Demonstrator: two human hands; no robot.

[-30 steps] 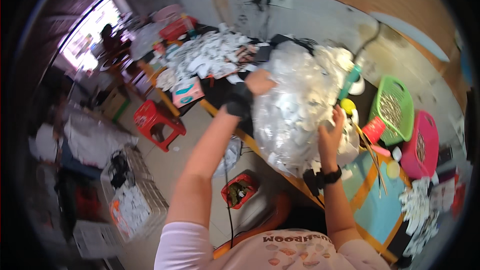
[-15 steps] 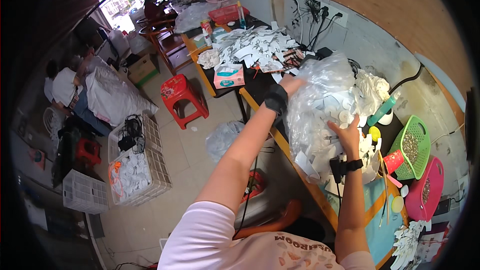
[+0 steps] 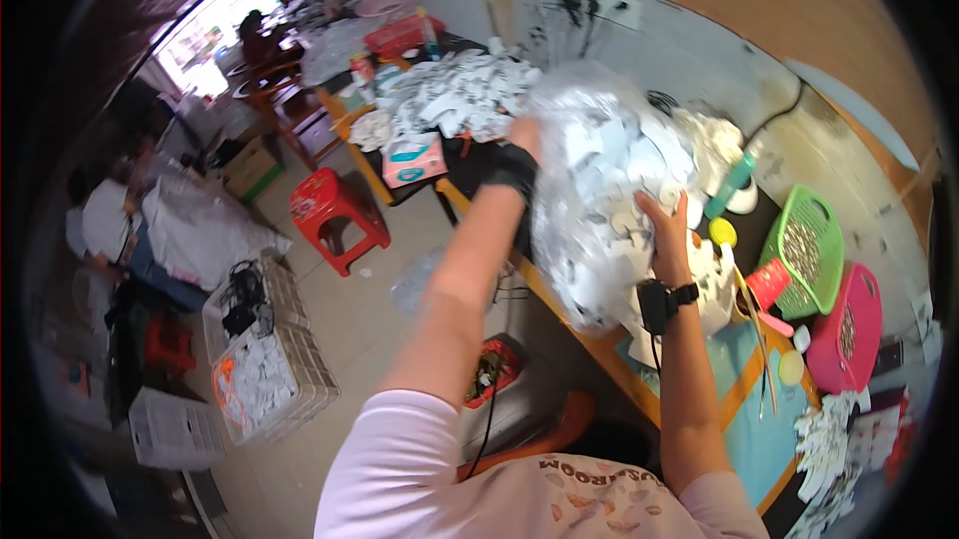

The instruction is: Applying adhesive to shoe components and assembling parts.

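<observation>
Holding the right hand (image 3: 670, 239) with thumb and fingers parted wide, facing the clear plastic bag (image 3: 561, 229) of white pieces (image 3: 624, 154) toward nine o'clock. Farther out, holding the left hand (image 3: 526, 138) at the bag's ten-o'clock edge, showing too little of it to tell whether gripping. Beyond, seeing a white heap (image 3: 460, 94) toward ten o'clock from the bag.

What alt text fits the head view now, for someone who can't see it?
A person's left hand and right hand, thumb spread, are at opposite sides of a clear plastic bag of white pieces on a table. A green basket and a pink basket stand farther right; a white heap lies beyond, to the left.
</observation>
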